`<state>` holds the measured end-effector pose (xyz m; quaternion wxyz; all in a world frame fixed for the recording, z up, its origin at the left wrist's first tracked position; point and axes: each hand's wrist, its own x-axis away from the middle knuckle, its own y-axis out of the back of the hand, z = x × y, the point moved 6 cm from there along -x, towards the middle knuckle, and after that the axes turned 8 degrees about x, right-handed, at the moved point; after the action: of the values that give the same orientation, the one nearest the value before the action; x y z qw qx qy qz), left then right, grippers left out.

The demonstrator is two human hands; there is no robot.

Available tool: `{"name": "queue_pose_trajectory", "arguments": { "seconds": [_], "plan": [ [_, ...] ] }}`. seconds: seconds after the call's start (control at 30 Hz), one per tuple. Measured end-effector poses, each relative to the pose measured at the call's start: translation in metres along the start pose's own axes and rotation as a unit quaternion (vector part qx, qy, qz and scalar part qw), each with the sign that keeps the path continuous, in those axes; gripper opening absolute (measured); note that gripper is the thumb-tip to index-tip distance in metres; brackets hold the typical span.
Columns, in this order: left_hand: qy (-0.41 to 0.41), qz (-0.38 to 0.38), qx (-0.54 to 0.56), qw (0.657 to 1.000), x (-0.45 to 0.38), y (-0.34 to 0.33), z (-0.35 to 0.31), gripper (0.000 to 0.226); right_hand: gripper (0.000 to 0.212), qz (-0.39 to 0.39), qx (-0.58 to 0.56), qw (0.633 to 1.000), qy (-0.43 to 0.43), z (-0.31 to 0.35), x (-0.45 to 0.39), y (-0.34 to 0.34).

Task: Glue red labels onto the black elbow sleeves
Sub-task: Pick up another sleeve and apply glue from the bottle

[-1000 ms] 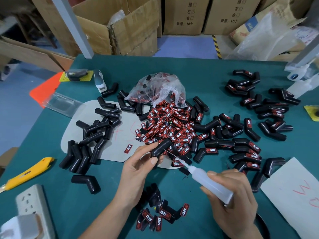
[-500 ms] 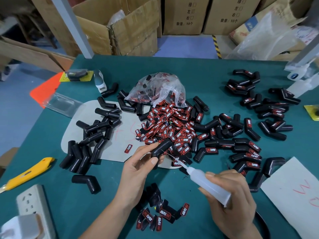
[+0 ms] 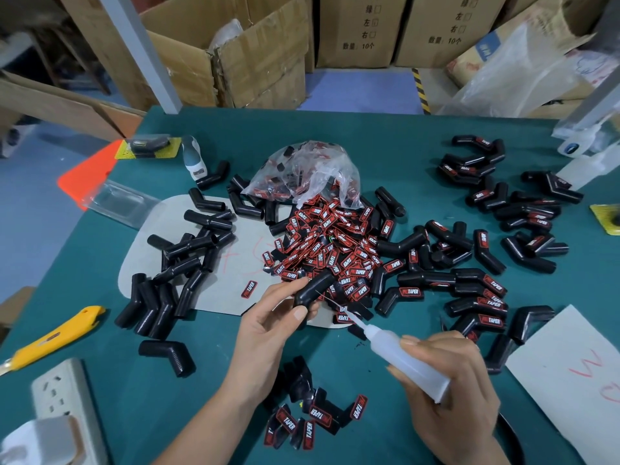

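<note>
Left hand (image 3: pixel 268 333) pinches a black sleeve (image 3: pixel 313 287); right hand (image 3: pixel 453 391) grips a glue bottle (image 3: pixel 407 360), needle tip at the sleeve.

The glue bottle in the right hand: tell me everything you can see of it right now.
The glue bottle is a small squeeze bottle of translucent white plastic, with a cone-shaped shoulder tapering into a long, thin needle nozzle. The right hand grips its body, fingers curled round it, so the base is hidden. It lies tilted, nozzle pointing up and left toward the black elbow sleeve that the left hand holds. The needle tip reaches the sleeve's side; actual contact is too fine to tell. Fill level is unclear.
</note>
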<state>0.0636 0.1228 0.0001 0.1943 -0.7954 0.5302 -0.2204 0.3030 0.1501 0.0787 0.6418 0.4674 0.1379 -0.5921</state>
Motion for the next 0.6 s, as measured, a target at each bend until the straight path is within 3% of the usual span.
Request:
{"name": "queue_pose_trajectory", "arguments": {
  "seconds": [0.43,0.6],
  "plan": [
    [0.0,-0.002,0.005,1.0,0.0004,-0.0004,-0.0013,0.053,0.019,-0.004,0.005,1.0,0.004,0.0018,-0.002,-0.0001],
    [-0.007,-0.003,0.006,1.0,0.0003,-0.0005,-0.0005,0.044,0.02,-0.006,0.013,1.0,0.005,0.0009,-0.0027,0.0018]
  ]
}}
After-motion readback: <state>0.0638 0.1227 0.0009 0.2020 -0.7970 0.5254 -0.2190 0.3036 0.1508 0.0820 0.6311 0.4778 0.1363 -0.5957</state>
